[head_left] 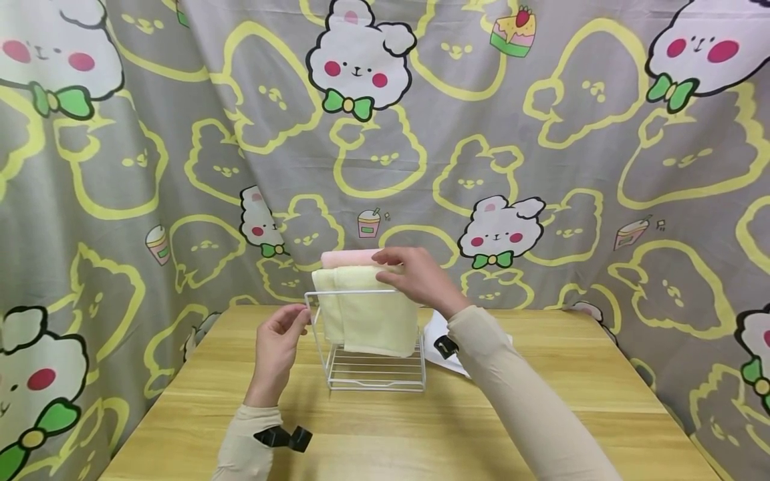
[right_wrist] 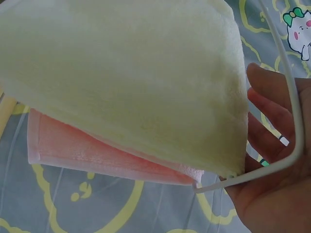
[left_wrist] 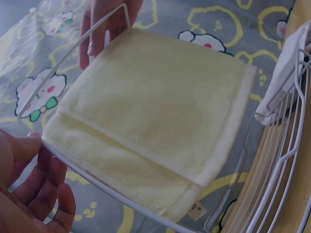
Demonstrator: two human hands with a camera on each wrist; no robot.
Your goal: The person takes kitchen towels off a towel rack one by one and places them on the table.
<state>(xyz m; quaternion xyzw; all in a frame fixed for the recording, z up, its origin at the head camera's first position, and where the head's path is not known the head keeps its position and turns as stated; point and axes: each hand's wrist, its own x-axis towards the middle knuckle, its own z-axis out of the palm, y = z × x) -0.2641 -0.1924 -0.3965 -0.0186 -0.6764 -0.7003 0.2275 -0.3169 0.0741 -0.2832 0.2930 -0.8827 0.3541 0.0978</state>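
Hanging down — yellow towel [head_left: 380, 317], longer sideways

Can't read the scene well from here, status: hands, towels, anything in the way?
Left hand pinching white rack. Right hand at top of yellow towel, grip unclear. Pink towel behind yellow. Possible clutter: white cloth beside rack, partly behind right sleeve.

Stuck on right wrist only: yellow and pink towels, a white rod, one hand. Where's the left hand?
Observer: In the head view, the left hand is at the left side of the white wire rack, thumb and fingers at the wire near its top.
Operator: Anything lying next to the rack?
Observer: Yes, a white cloth lies on the table just right of it, partly hidden by the right sleeve.
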